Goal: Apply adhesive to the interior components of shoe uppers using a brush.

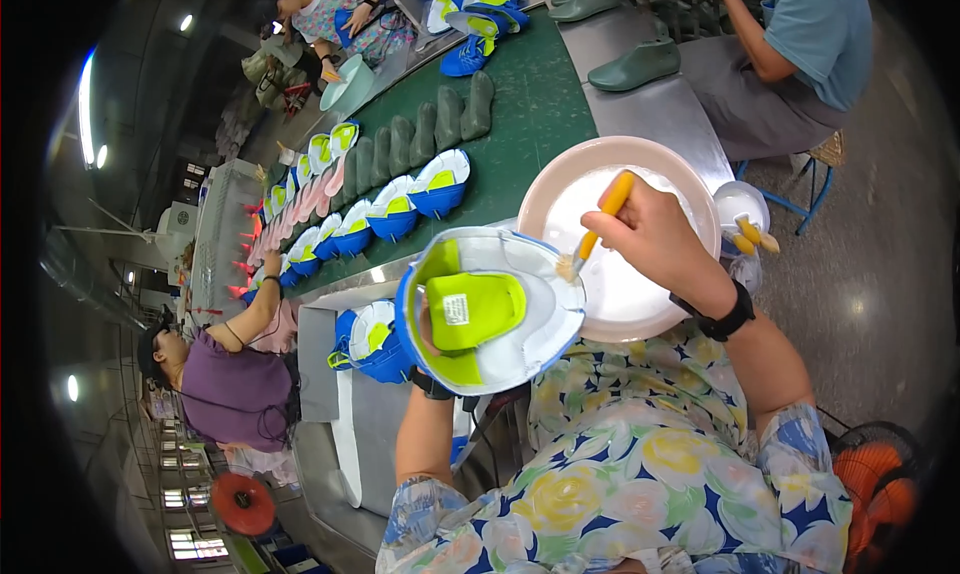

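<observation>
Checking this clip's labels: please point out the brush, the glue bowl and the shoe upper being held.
brush (606, 214), head view, on its yellow handle just above the right hand's fingers.
glue bowl (560, 174), head view, on its pinkish rim at upper left.
shoe upper (545, 309), head view, on its white inner lining right of the green tongue.

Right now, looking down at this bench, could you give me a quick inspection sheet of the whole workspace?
Surface: green conveyor belt beside a metal bench.
Job's things: blue, white and lime shoe upper; yellow-handled brush, bristles at the upper's edge; pinkish bowl of white liquid.
Clutter: rows of similar uppers, dark green boot forms, spare brushes in a small cup.
Hands: left hand inside the upper; right hand grips the brush.
Cables: nothing seen.
Surroundings: other seated workers, orange fans.
</observation>
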Action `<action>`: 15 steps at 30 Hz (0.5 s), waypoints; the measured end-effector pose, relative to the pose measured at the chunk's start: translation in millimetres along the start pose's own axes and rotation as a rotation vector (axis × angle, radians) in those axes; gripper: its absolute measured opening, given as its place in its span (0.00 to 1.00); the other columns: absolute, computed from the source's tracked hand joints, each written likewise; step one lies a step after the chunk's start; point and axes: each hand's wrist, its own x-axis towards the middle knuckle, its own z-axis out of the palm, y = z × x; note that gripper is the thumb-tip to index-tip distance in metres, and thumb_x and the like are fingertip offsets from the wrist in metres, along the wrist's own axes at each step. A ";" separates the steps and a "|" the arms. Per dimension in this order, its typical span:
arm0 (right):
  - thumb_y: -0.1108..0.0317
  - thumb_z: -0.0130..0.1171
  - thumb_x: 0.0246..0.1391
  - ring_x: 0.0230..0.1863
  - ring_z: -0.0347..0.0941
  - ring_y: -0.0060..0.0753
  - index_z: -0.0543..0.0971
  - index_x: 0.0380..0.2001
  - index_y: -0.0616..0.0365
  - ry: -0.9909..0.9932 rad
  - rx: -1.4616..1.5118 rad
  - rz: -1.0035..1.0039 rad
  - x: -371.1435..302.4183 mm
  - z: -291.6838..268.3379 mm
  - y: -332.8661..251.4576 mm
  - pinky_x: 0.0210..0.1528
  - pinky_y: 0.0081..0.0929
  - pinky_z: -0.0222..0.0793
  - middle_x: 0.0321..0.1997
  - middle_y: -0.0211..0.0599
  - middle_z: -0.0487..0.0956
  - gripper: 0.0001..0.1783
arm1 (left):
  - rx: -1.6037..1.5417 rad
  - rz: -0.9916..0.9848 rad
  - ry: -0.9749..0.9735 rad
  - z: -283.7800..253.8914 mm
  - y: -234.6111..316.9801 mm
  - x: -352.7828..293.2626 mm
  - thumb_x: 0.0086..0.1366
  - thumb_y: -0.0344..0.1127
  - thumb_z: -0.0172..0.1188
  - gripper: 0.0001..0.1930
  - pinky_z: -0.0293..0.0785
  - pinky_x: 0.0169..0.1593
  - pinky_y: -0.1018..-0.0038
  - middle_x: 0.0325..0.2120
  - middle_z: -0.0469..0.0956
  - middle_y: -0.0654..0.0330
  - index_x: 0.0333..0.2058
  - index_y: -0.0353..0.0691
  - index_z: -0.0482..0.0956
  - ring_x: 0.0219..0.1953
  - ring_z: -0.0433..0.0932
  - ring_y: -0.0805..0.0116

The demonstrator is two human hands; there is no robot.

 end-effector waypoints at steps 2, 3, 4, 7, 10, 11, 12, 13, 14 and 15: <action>0.67 0.66 0.55 0.26 0.75 0.24 0.73 0.35 0.67 -0.007 0.059 0.081 -4.4 -6.4 -2.1 0.31 0.24 0.71 0.24 0.36 0.77 0.14 | 0.035 0.045 0.044 -8.1 1.2 16.6 0.72 0.33 0.52 0.20 0.79 0.53 0.61 0.55 0.76 0.56 0.61 0.41 0.68 0.52 0.79 0.61; 0.67 0.66 0.55 0.26 0.75 0.24 0.73 0.35 0.67 -0.023 0.056 0.063 -9.8 -7.3 -3.7 0.31 0.24 0.71 0.24 0.36 0.77 0.14 | 0.052 0.072 0.072 -12.7 3.3 33.9 0.72 0.33 0.52 0.20 0.79 0.53 0.61 0.55 0.76 0.56 0.60 0.41 0.68 0.51 0.79 0.61; 0.70 0.65 0.56 0.28 0.76 0.23 0.73 0.36 0.66 0.033 0.245 0.037 -15.5 -9.7 -3.1 0.33 0.22 0.72 0.27 0.36 0.78 0.12 | 0.065 0.100 0.101 -11.5 1.9 60.9 0.72 0.33 0.52 0.20 0.79 0.52 0.61 0.54 0.76 0.56 0.60 0.41 0.68 0.51 0.79 0.61; 0.77 0.63 0.56 0.36 0.77 0.25 0.73 0.39 0.65 0.059 0.444 0.087 -33.9 -21.9 4.2 0.41 0.21 0.74 0.36 0.37 0.77 0.10 | -0.240 -0.264 0.175 -28.4 -7.6 106.4 0.72 0.38 0.53 0.12 0.72 0.35 0.74 0.39 0.78 0.63 0.51 0.44 0.74 0.36 0.75 0.69; 0.77 0.62 0.58 0.36 0.77 0.26 0.71 0.41 0.65 0.045 0.414 0.144 -46.0 -22.3 16.9 0.41 0.23 0.75 0.36 0.38 0.77 0.11 | -0.277 -0.345 0.060 -36.8 -45.1 159.5 0.73 0.38 0.52 0.11 0.74 0.35 0.72 0.39 0.77 0.62 0.50 0.44 0.74 0.34 0.76 0.68; 0.77 0.61 0.58 0.36 0.77 0.25 0.71 0.41 0.64 0.042 0.413 0.173 -47.5 -21.3 21.9 0.41 0.22 0.75 0.36 0.38 0.77 0.11 | -0.276 -0.384 0.130 -18.7 -56.0 175.5 0.73 0.37 0.52 0.11 0.75 0.36 0.70 0.38 0.77 0.61 0.51 0.43 0.74 0.34 0.76 0.67; 0.77 0.61 0.58 0.36 0.77 0.25 0.71 0.41 0.64 0.054 0.407 0.199 -48.7 -20.1 23.5 0.40 0.22 0.75 0.36 0.38 0.77 0.11 | -0.284 -0.398 0.137 -5.5 -62.6 189.0 0.73 0.35 0.51 0.13 0.76 0.39 0.69 0.40 0.77 0.60 0.53 0.42 0.73 0.36 0.77 0.66; 0.77 0.62 0.58 0.36 0.77 0.25 0.71 0.41 0.64 0.059 0.402 0.225 -49.0 -18.3 24.0 0.40 0.22 0.75 0.36 0.38 0.77 0.11 | -0.293 -0.412 0.153 4.6 -68.7 200.0 0.72 0.33 0.51 0.15 0.78 0.41 0.68 0.42 0.78 0.58 0.55 0.41 0.71 0.38 0.78 0.65; 0.77 0.62 0.58 0.36 0.77 0.25 0.71 0.41 0.64 0.021 0.392 0.223 -48.0 -15.4 22.7 0.40 0.22 0.75 0.36 0.38 0.77 0.11 | -0.230 -0.367 0.221 8.2 -78.8 209.8 0.71 0.32 0.50 0.17 0.79 0.42 0.69 0.43 0.79 0.57 0.58 0.40 0.69 0.40 0.79 0.64; 0.77 0.61 0.58 0.36 0.77 0.25 0.71 0.41 0.64 0.026 0.378 0.257 -47.1 -11.9 19.5 0.39 0.21 0.76 0.36 0.37 0.77 0.11 | -0.166 -0.328 0.297 7.2 -91.2 218.6 0.71 0.31 0.49 0.20 0.81 0.43 0.69 0.44 0.80 0.55 0.60 0.39 0.68 0.42 0.81 0.63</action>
